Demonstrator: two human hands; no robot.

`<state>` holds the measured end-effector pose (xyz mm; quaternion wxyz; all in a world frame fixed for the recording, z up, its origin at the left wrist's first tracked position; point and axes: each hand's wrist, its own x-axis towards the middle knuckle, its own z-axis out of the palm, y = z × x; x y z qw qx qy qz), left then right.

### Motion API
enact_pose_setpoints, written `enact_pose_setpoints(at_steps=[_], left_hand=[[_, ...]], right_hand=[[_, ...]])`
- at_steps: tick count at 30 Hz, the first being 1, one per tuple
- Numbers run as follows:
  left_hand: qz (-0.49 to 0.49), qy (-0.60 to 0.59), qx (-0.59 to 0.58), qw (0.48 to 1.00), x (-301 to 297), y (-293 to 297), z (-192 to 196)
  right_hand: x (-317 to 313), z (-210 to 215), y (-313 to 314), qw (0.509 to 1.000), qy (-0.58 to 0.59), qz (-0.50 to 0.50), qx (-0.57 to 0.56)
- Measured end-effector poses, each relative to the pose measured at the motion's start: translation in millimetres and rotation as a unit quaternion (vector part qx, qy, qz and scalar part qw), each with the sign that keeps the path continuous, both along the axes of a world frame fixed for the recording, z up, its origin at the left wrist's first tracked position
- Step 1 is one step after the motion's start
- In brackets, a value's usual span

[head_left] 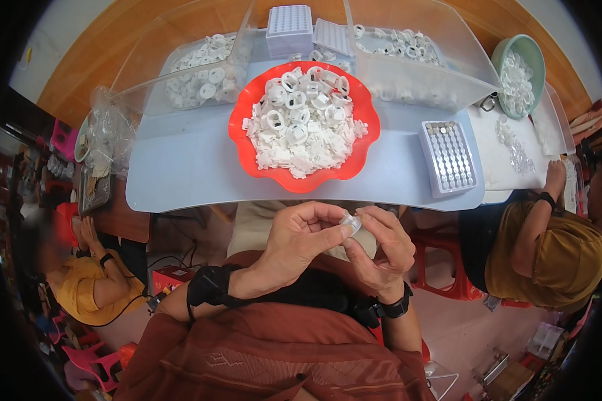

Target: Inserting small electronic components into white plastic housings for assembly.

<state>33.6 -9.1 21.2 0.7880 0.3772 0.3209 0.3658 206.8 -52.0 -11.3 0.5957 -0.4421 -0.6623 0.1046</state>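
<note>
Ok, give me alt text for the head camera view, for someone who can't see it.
Seen from above, a person's left hand and right hand pinch a small clear plastic part together over their lap. Ahead, on a pale blue table, a red bowl holds white plastic rings. A gridded tray lies to its right, and other people sit on both sides.

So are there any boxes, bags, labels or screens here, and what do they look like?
Clear plastic bag: left end of the table, crumpled, see-through.
Cardboard box: on the floor, lower right, brown.
Red box: on the floor, left of the lap.
No labels, signs or screens that I can make out.
</note>
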Motion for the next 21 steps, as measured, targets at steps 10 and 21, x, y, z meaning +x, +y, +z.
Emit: enact_pose_setpoints(at_steps=[10, 21], left_hand=[[-0.001, -0.014, 0.005, 1.0, -4, 2, -4], [0.119, 0.037, 0.115, 0.986, -47, 41, 38]], right_hand=[[-5, 4, 3, 1.0, 0.002, -0.008, -0.009], [-8, 11, -1, 0.999, -0.004, 0.024, -0.035]])
